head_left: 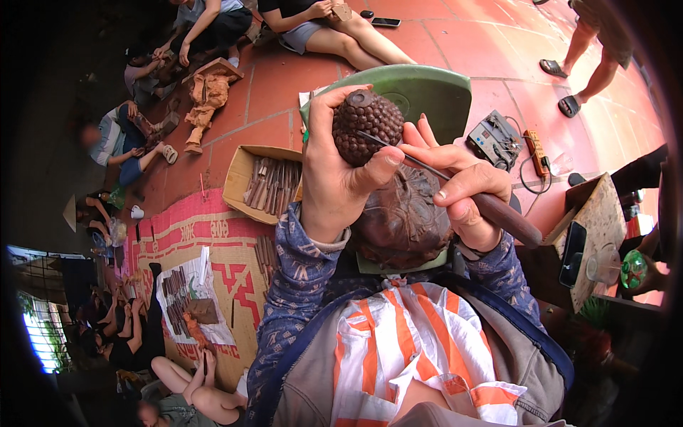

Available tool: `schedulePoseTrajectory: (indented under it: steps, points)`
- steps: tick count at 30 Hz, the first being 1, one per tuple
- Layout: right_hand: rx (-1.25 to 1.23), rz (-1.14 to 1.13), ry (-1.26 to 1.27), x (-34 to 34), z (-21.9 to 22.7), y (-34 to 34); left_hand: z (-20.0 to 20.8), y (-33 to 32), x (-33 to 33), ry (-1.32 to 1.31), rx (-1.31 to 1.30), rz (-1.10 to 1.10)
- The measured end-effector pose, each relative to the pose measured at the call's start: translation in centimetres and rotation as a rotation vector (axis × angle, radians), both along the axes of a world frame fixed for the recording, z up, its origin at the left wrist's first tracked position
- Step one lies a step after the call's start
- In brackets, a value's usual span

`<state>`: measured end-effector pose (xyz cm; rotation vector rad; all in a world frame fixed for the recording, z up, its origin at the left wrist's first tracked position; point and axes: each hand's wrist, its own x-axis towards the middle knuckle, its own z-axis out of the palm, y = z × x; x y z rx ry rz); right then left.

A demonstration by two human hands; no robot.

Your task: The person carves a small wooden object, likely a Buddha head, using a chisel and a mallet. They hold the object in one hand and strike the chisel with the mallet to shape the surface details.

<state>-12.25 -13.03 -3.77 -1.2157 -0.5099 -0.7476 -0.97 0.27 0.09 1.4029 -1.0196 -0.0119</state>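
My left hand (333,174) is wrapped round the knobbly, curl-covered head (368,117) of a dark brown wood carving, thumb on its near side. Below it, the smooth carved body (405,217) sits close to my lap; the join between the two is partly hidden by my hands. In my right hand (466,186) is a carving chisel (506,219), its wooden handle slanting down to the right. The thin metal blade lies across the curls, its tip touching or almost touching them beside my left thumb.
Beyond the carving stands a green basin (455,92). Left are a cardboard box (238,160) of chisels and a patterned mat (238,285) with more tools. Right are an electrical control box (491,140), a power strip (535,153) and a wooden stand (601,213). Several people sit around.
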Motion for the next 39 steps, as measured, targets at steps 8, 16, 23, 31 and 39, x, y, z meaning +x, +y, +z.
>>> schedulePoseTrajectory:
  steps: [8, 16, 23, 31, 39]
  points:
    - [0.120, 0.069, -0.026, -0.2, 0.1, -0.3, 0.4, -0.2, -0.6, -0.001, 0.040, 0.040]
    - [0.128, 0.028, 0.039, -0.7, 0.9, 0.0, 0.2, 0.0, -0.3, -0.017, 0.049, 0.040]
    - [0.156, 0.076, 0.037, 0.0, 0.0, -0.3, 0.5, -0.1, -0.7, 0.058, 0.068, 0.042]
    - [0.134, 0.035, 0.013, -0.5, 0.7, -0.1, -0.1, -0.1, -0.3, 0.010, 0.034, 0.042]
    - [0.086, -0.002, 0.012, -0.4, 0.6, 0.0, -0.2, -0.1, -0.3, 0.039, 0.032, 0.035]
